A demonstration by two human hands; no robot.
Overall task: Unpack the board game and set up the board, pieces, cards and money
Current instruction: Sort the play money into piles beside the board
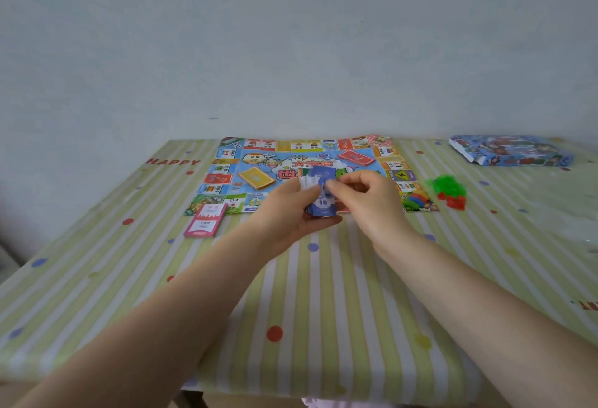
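The colourful game board [226, 161] lies flat at the far middle of the table. On it sit a yellow card deck [256, 178] and a red card deck [356, 158]. My left hand [291, 213] cradles a stack of blue play money [321, 208] marked 10, just above the board's near edge. My right hand [359, 195] pinches the top blue note of that stack. A pink stack of cards [205, 220] rests on the table at the board's near left corner.
The game box [511, 150] lies at the far right. Green pieces [448, 185] and red pieces [454, 203] are heaped right of the board, with coloured pieces [419, 199] on its near right corner. A striped, dotted tablecloth [323, 294] covers the table; a wall stands behind.
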